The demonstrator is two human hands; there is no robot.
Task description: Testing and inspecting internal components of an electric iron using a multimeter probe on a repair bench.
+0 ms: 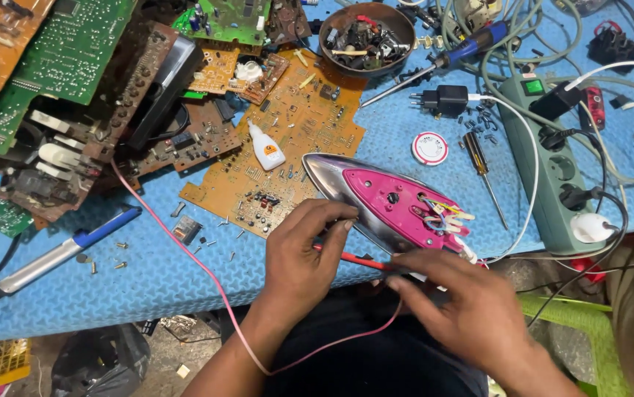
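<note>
Blue bench mat [420, 140] fills most of the view, cluttered. Circuit boards: a green and brown pile [59, 88] upper left, one big orange board [287, 147] mid-bench. Green power strip [552, 162] at right, several plugs in it.

Iron [387, 202], cover off, pink inner body up, shiny soleplate rim showing. It lies at the bench's near edge, just beyond both hands. Long axis runs diagonal: pointed tip up-left, wired rear end down-right. Loose coloured wires [442, 213] stick out at the rear.

Left hand [298, 261] curled, fingertips against the iron's near-left edge, steadying it; it seems to pinch the red probe [361, 259] too, not certain. Right hand [464, 309] fingers narrowed, pinching the probe's other end just below the iron's rear. Right hand is nearer the wires, left nearer the tip. Pink lead [184, 242] trails from the board pile across the mat and loops below the hands.

Brown bowl [367, 37] at top centre holds mixed small parts, mostly dark. Smaller: blue soldering iron [449, 55], blue-handled tool [67, 250] at left, black adapter [445, 99], screwdriver [482, 165], glue bottle [265, 147], round white tin [430, 148], scattered screws [118, 256].
</note>
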